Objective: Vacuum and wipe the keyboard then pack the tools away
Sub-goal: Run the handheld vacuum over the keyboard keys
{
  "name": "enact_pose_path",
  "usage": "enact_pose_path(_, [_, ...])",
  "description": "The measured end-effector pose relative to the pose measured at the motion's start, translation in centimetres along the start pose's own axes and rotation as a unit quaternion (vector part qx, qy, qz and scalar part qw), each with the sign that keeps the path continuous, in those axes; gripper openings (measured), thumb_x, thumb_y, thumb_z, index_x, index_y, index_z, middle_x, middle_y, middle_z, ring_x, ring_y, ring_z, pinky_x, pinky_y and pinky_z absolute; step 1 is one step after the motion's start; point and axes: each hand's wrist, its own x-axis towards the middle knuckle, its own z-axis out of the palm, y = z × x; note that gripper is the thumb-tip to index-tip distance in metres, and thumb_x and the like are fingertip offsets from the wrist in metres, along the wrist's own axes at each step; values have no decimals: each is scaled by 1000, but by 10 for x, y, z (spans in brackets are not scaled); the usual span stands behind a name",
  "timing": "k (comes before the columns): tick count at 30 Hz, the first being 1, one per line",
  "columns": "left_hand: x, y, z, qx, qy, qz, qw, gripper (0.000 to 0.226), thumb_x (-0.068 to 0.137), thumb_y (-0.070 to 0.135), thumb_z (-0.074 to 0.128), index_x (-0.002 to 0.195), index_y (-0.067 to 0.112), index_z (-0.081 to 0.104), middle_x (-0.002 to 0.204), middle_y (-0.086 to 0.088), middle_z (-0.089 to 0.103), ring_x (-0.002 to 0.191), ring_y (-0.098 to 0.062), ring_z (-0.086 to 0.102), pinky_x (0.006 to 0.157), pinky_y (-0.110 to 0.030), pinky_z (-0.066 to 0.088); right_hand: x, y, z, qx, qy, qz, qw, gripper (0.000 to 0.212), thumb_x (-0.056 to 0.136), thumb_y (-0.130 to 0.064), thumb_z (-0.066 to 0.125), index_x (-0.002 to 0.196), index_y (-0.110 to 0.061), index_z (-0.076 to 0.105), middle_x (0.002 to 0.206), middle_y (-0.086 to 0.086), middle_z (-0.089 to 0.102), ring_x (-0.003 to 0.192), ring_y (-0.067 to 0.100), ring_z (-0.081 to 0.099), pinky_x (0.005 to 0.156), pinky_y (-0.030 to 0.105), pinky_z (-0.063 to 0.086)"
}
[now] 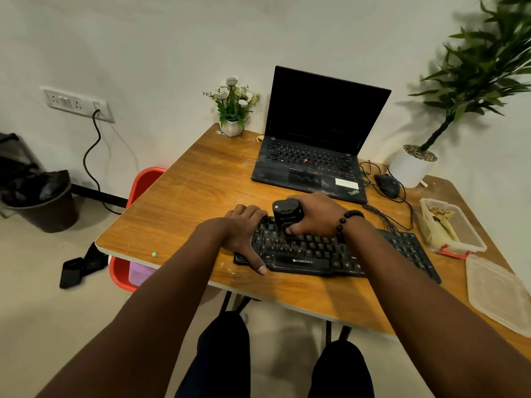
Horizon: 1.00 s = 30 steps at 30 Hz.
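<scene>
While the right hand (314,215) grips the vacuum (287,214) and the left hand (244,231) lies flat steadying the keyboard (321,251), keycaps under the nozzle could pop loose.

Left hand (244,234) flat, fingers spread; right hand (316,215) curled, gripping.

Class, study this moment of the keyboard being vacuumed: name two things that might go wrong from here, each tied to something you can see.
1. The keyboard lies close to the table's near edge, held only by the left hand at its left end; a hard push from the small vacuum in the right hand might slide it off.
2. The tangled cables lie just past the right wrist; a sweep rightward could snag them and drag the mouse.
</scene>
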Motion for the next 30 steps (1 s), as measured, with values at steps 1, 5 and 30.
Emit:
enact_pose_path(1, [0,1,-1,2,-3,-2,1000,141,53,75,82,156,20,3,159,3,6,144,-28,10,119,-54,22,-1,-2,2,44,15,0,999,42,76,-32,76,112,-23,58,97,-11,59,93,9,56,75,22,39])
enact_pose_path(5, [-2,2,-2,5,-7,-3,1000,138,54,75,81,155,20,6,157,4,9,141,-27,12,118,-53,24,-5,-5,21,102,-1,-15,995,32,75,-32,77,97,-33,55,94,-13,63,87,7,58,68,20,40])
enact_pose_path(30, [5,-4,2,-5,-13,-12,1000,146,46,79,81,157,29,1,159,7,6,144,-28,9,117,-58,25,-19,8,12,116,-45,9,992,44,72,-41,78,109,-26,59,104,-12,65,94,7,59,78,23,48])
